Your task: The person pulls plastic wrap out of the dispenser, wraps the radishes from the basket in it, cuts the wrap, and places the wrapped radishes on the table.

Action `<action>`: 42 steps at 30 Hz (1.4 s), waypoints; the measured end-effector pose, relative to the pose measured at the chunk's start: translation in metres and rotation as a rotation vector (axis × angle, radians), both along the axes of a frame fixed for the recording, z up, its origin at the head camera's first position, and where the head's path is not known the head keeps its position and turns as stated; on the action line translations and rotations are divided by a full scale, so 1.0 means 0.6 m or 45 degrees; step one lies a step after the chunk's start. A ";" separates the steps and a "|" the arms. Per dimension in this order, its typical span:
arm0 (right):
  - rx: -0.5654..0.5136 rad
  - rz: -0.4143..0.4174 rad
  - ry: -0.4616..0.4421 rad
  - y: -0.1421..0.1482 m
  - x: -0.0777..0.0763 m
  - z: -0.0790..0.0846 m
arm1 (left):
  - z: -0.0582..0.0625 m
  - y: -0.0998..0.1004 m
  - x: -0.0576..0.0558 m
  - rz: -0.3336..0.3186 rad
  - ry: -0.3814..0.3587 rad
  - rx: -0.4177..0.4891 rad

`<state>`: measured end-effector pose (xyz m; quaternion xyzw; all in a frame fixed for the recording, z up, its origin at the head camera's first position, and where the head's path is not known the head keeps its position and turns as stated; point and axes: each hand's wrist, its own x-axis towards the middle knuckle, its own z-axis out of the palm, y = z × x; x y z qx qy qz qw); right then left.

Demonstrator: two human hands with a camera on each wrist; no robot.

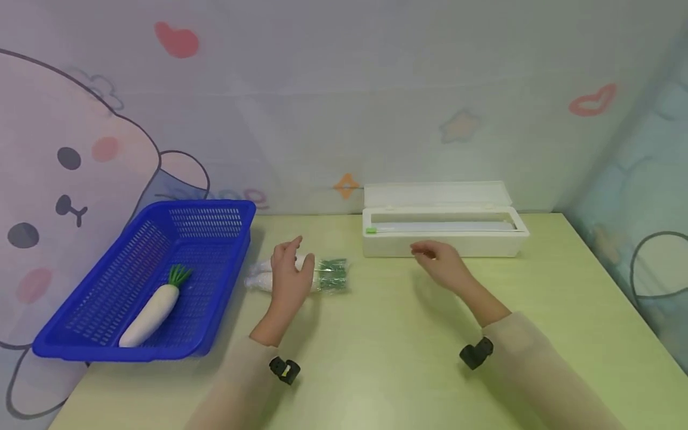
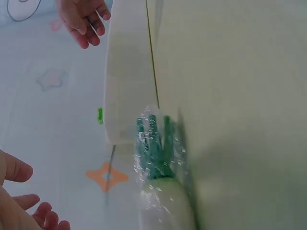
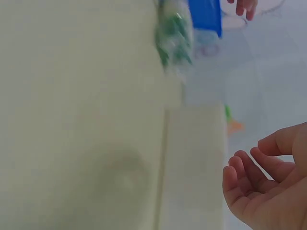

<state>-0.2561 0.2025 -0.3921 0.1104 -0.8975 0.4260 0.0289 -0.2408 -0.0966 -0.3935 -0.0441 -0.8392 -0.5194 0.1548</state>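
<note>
Two white radishes (image 1: pixel 332 276) with green tops, wrapped in clear film, lie side by side on the table. My left hand (image 1: pixel 291 278) hovers over them with its fingers loosely bent and nothing in its grasp; it hides their middle in the head view. One wrapped radish (image 2: pixel 165 201) shows close up in the left wrist view. My right hand (image 1: pixel 442 266), also holding nothing, is in front of a long white cling film dispenser (image 1: pixel 446 245). The dispenser's lid (image 1: pixel 438 194) stands up, and a small green slider (image 1: pixel 371 230) sits at its left end.
On the left stands a blue plastic basket (image 1: pixel 221 298) holding one unwrapped white radish (image 1: pixel 150 316) with a green top. Behind the light green table (image 1: pixel 376 358) hangs a printed cloth (image 1: pixel 301 107), right along the back edge.
</note>
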 end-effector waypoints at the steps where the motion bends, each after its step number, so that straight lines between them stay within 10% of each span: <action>1: 0.024 -0.014 0.031 0.017 -0.001 0.014 | 0.009 0.008 -0.007 -0.052 0.020 -0.017; 9: 0.158 -0.159 0.148 0.135 -0.007 0.128 | 0.070 0.076 -0.069 -0.285 0.198 -0.131; 16: 0.350 -0.177 0.225 0.204 -0.020 0.162 | 0.098 0.129 -0.106 -0.397 0.180 -0.314; 31: 0.489 -0.137 -0.021 0.287 -0.056 0.058 | 0.030 0.187 -0.168 -0.430 0.012 -0.809; 42: 0.450 -0.113 -0.030 0.305 -0.057 0.030 | 0.011 0.184 -0.182 -0.480 -0.091 -0.780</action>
